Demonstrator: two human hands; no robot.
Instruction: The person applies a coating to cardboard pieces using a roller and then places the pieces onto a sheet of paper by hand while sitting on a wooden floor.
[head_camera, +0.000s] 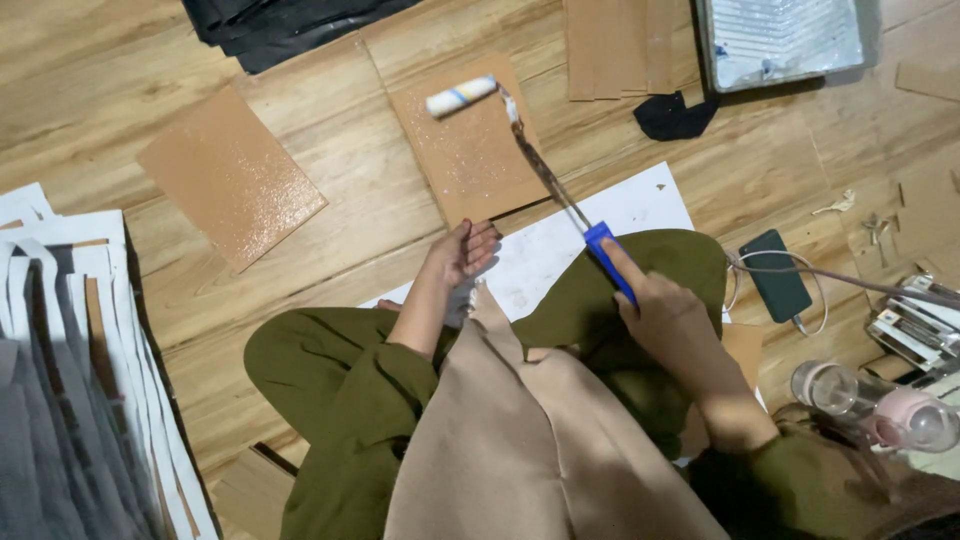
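Wooden floor (330, 110), seen from above: seated person rolling a brown sheet.

Right hand (672, 318), centre right of the frame, has its fingers closed around the blue handle of a paint roller (462, 96); the index finger lies along the handle. The roller's white sleeve with a blue and yellow band rests on the upper edge of a rectangular brown card (472, 150), upper centre, whose surface glistens wet. Left hand (462, 250), fingers loosely open and holding nothing, touches the card's lower edge. A second glistening brown card (230, 175) lies well apart at upper left. A white sheet (640, 205) lies under the near card's lower corner. Upper right: a grey roller tray (780, 40), with a black cloth (672, 115) just below it. Right of the hand: a dark green phone (777, 275) with a cable attached. Left edge: a stack of white-edged sheets (70, 350).
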